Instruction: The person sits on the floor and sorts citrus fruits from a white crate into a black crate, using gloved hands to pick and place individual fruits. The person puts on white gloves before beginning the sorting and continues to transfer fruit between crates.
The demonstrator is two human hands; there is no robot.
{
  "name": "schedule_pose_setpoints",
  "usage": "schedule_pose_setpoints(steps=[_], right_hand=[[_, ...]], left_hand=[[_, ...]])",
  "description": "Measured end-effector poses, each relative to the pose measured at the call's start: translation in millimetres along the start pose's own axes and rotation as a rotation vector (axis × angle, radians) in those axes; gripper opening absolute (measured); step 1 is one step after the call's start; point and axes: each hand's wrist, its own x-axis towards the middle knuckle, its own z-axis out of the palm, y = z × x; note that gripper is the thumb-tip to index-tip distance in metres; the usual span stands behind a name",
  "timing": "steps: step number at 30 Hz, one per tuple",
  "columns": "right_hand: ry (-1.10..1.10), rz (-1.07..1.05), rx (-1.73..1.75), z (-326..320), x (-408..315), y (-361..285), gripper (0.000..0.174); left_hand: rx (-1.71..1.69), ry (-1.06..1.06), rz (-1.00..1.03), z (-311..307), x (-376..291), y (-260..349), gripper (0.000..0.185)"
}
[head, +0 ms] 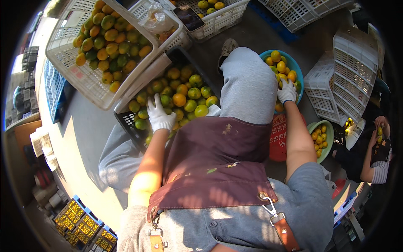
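My left hand (159, 116), in a white knit glove, rests on green-and-orange citrus fruit (179, 100) in a black plastic crate (127, 119). Its fingers are spread, and no fruit shows in its grip. Beyond my knee, my right hand (286, 91), gloved too, reaches into a blue basin (299, 71) of more orange citrus (281, 66). The fingers touch the fruit there, but the palm is hidden, so a hold on one cannot be made out.
A tilted white crate (63, 56) of citrus leans over the black crate's far side. A phone (189, 17) rests on another white crate (220, 23). Right of me are a red stool (277, 138), a green basin (329, 135), stacked white crates (352, 72) and a co-worker's hands (379, 123) holding fruit.
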Motion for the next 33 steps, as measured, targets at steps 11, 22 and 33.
schedule_pose_setpoints(steps=[11,22,33], right_hand=[[0.328,-0.198,0.814,-134,-31,-55,0.058],[0.066,-1.16,0.227,-76,-204,-278,0.059],[0.078,-1.232,-0.353,24,-213,-333,0.066]], left_hand=[[0.1,-0.382,-0.029,-7,16,12,0.097],[0.227,-0.232,0.003,13,-1,-3,0.084],[0.066,-0.212,-0.401,5,-57,-125,0.066]])
